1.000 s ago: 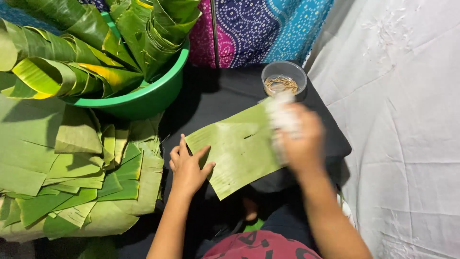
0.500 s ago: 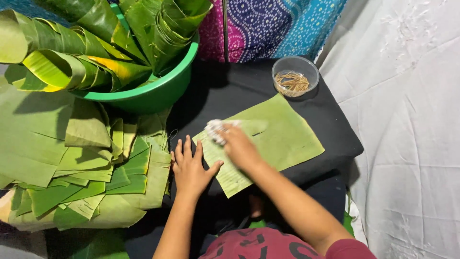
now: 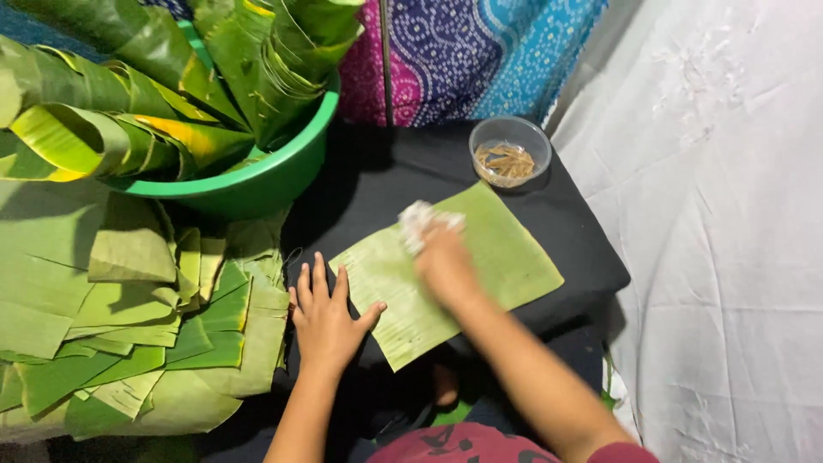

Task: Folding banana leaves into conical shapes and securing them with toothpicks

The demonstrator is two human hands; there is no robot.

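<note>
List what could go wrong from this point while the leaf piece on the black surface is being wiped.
1. The leaf piece overhangs the near edge of the black surface, and only the left hand pins one end; a hard stroke could tear or slide it.
2. The right hand, holding a pale cloth, works close to the small clear bowl; a long stroke might knock it.

A pale green leaf piece (image 3: pixel 446 274) lies on a black bench (image 3: pixel 583 249). The basin (image 3: pixel 266 176) is bright green; the fabric (image 3: pixel 480 56) behind is blue and magenta, white-dotted.
</note>
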